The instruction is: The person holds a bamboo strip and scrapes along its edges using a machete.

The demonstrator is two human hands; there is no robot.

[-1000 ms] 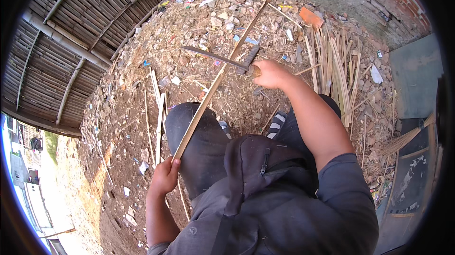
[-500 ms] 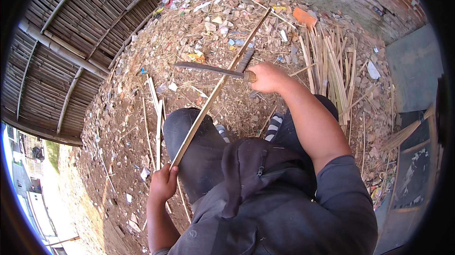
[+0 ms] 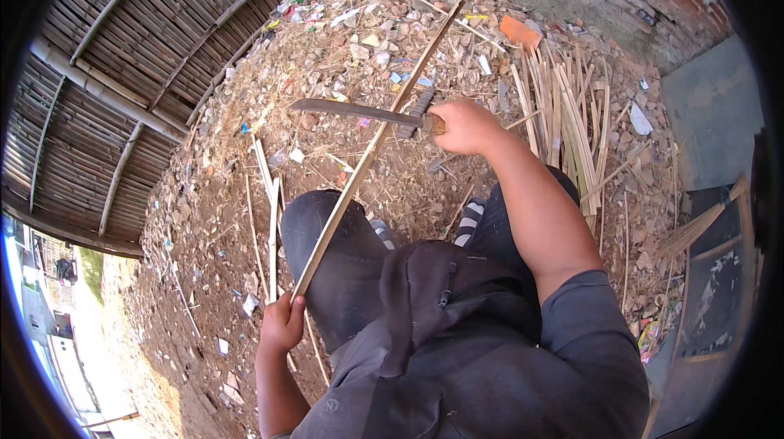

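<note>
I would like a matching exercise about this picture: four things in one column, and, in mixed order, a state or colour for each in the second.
Things:
1. knife
2. long strip
3. flat slab
4. pile of strips

States and colours:
A. pale, lying loosely together
B. gripped near one end by the left hand
C. orange
D. held by its handle in the right hand

Pairs: 1-D; 2-B; 3-C; 4-A

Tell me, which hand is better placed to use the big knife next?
Probably the right hand: it grips the knife, whose blade crosses the long strip. The left hand holds the strip's near end.
</note>
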